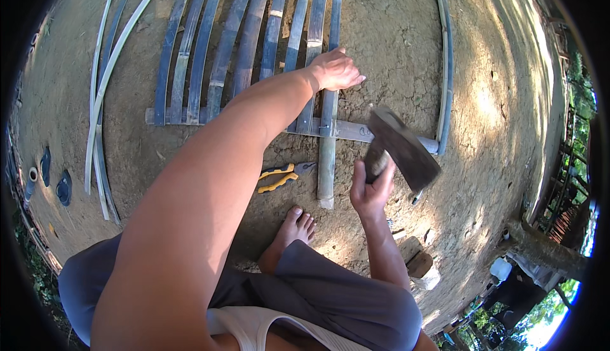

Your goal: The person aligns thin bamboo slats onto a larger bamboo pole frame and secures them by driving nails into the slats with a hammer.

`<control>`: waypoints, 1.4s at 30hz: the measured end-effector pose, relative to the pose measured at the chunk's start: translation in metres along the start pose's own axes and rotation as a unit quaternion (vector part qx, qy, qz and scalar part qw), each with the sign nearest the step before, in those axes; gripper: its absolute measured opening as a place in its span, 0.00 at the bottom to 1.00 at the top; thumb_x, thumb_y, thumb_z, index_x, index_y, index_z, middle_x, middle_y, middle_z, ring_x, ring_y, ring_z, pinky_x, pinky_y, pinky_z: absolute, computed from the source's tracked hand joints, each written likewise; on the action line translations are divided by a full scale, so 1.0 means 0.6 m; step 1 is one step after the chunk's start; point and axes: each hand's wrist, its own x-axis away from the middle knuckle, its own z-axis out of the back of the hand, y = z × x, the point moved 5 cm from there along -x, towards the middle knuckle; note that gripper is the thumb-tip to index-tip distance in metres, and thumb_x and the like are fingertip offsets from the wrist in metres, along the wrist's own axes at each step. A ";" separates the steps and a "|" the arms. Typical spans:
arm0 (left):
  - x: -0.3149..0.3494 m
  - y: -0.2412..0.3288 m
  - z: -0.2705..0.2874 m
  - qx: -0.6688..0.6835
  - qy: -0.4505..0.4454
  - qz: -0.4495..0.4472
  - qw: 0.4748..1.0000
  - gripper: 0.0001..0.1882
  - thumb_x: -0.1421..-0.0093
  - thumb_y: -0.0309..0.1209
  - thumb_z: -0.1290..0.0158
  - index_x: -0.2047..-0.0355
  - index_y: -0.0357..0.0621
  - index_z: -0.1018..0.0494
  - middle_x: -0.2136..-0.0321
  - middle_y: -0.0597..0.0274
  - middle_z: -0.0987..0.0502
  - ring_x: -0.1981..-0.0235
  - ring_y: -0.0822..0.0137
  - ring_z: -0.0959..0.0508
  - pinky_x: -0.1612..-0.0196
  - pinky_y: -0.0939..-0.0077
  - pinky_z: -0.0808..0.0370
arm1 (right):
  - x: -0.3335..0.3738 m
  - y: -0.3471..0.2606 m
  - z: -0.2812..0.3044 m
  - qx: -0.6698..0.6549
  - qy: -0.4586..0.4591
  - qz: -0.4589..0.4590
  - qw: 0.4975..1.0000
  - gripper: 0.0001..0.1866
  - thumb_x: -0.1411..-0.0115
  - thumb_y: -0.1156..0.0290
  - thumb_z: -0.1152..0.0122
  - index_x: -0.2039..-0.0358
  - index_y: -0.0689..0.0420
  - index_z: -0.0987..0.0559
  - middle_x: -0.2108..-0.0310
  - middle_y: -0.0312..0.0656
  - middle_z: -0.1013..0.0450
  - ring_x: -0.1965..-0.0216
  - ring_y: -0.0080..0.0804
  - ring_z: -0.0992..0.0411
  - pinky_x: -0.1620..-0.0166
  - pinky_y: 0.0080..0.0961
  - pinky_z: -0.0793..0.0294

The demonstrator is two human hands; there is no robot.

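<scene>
My left hand is closed over the rightmost bamboo slat, the arm reaching across from the lower left. That slat crosses a bamboo crosspiece on the ground, and its near end sticks out past it. In my right hand is the handle of a hatchet; its broad dark head is raised right of the slat and slightly blurred. Several more bamboo slats lie side by side, their near ends along the crosspiece. Pliers with yellow-and-black handles lie left of the slat's near end.
Long thin bamboo strips lie at the left, near a pair of dark sandals. A bamboo pole lies at the right. My bare foot is just below the pliers. A wood block sits beyond my right forearm.
</scene>
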 end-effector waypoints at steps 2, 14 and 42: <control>-0.027 0.009 0.001 0.025 -0.079 0.036 0.996 0.29 0.24 0.43 0.59 0.80 0.47 0.21 0.84 0.59 0.22 0.77 0.53 0.20 0.52 0.58 0.29 | 0.018 -0.005 0.026 -0.121 0.097 0.034 0.987 0.24 0.30 0.77 0.43 0.39 0.67 0.39 0.74 0.44 0.24 0.76 0.24 0.23 0.76 0.18 0.27; -0.026 0.008 0.014 0.048 -0.125 0.063 0.989 0.29 0.24 0.45 0.62 0.77 0.46 0.21 0.81 0.55 0.21 0.76 0.51 0.20 0.51 0.58 0.29 | 0.050 0.033 -0.020 0.161 -0.126 -0.037 0.978 0.26 0.35 0.69 0.36 0.42 0.68 0.33 0.69 0.62 0.21 0.78 0.61 0.20 0.74 0.52 0.20; 0.113 0.165 0.145 0.028 -0.222 0.145 0.964 0.32 0.57 0.52 0.25 0.59 0.40 0.16 0.45 0.58 0.29 0.32 0.53 0.39 0.29 0.33 0.49 | 0.125 0.014 -0.053 0.214 -0.181 -0.214 0.936 0.39 0.41 0.56 0.34 0.32 0.52 0.35 0.55 0.53 0.27 0.61 0.56 0.19 0.63 0.44 0.15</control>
